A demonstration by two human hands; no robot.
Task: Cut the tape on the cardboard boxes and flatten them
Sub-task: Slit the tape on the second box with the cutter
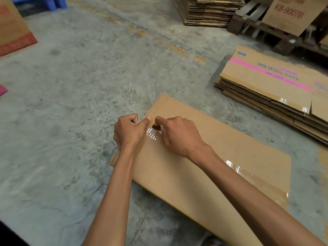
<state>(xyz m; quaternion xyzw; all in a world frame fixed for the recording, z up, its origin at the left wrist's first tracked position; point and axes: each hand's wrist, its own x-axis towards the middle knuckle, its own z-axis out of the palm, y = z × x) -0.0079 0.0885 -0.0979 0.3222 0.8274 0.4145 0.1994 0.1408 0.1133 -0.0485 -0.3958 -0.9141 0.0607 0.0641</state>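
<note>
Flat cardboard box (204,157) lies on the concrete floor (79,103). Clear tape (152,134) sits at the box's left edge, near its far corner. Left hand (129,130): fingers curled, thumb and forefinger pinching the tape end. Right hand (179,135): fingers clamped on a small dark object (156,127) at the tape; can't tell what it is. The flattened stack (266,80) on the right reads "99.99% RATE". The panel (289,13) on the pallet (262,27) reads "KB-9007B".
</note>
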